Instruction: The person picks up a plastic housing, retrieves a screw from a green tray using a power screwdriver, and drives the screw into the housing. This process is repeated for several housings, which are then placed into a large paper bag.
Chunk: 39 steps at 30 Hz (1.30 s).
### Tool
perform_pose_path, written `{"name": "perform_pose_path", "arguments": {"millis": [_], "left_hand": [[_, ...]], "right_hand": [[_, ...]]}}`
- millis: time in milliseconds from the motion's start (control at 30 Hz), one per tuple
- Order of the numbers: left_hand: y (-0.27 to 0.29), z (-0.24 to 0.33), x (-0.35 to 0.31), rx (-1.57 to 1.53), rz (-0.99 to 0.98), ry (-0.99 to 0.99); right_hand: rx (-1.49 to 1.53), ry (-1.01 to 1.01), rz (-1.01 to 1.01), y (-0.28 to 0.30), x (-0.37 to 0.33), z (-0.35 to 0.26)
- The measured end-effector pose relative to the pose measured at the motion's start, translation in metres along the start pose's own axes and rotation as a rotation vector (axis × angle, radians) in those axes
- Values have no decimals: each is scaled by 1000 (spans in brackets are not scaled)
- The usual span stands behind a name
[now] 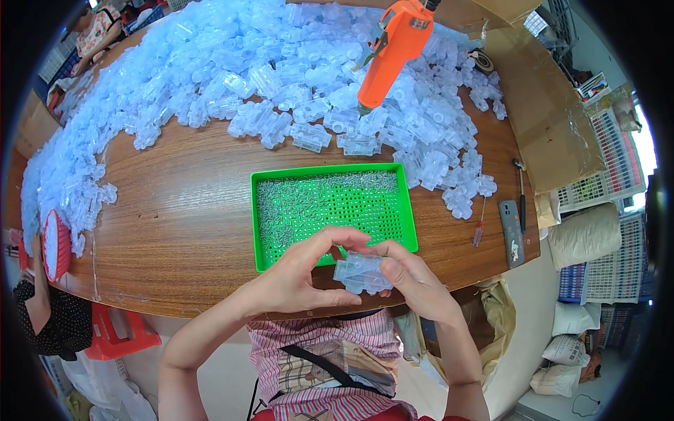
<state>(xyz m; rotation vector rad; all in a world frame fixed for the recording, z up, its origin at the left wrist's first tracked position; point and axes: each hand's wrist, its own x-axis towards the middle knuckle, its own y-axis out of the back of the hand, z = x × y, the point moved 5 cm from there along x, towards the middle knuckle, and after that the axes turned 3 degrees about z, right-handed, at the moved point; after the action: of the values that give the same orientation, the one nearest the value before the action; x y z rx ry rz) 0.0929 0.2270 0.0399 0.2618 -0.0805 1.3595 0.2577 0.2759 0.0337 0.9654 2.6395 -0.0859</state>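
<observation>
Just in front of the green tray, my right hand [415, 284] grips a clear, bluish plastic housing [362, 273], thumb pressed on its right end. My left hand [302, 275] curves around the other side, thumb and forefinger wide apart with a gap to the piece; its fingertips come close to those of my right hand. Behind both hands lies the shallow green perforated tray [414, 235], holding many small silver screws [281, 210], thickest along its left and far sides. An orange electric screwdriver [394, 52] hangs tip down beyond the tray.
A large heap of similar clear housings [210, 63] covers the far table. A thin screwdriver [479, 231], a phone [512, 231] and a dark-handled tool [521, 196] lie at the right. Cardboard [544, 105] walls the right edge. At far left, another person's arm [38, 295] is near a red basket [57, 245].
</observation>
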Motion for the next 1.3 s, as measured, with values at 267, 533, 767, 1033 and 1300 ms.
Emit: {"name": "perform_pose_path", "arguments": {"millis": [267, 533, 767, 1033, 1300], "left_hand": [[-1, -9, -10, 330, 76, -70], [-8, -16, -15, 429, 124, 7], [-9, -23, -18, 419, 69, 139], [-8, -25, -21, 452, 125, 73], [-9, -29, -20, 416, 152, 18]], "right_hand": [[-503, 111, 350, 8, 10, -17], [-209, 790, 658, 58, 57, -110], [-37, 522, 279, 54, 80, -117], [197, 581, 365, 28, 47, -66], [353, 691, 460, 19, 40, -26]]}}
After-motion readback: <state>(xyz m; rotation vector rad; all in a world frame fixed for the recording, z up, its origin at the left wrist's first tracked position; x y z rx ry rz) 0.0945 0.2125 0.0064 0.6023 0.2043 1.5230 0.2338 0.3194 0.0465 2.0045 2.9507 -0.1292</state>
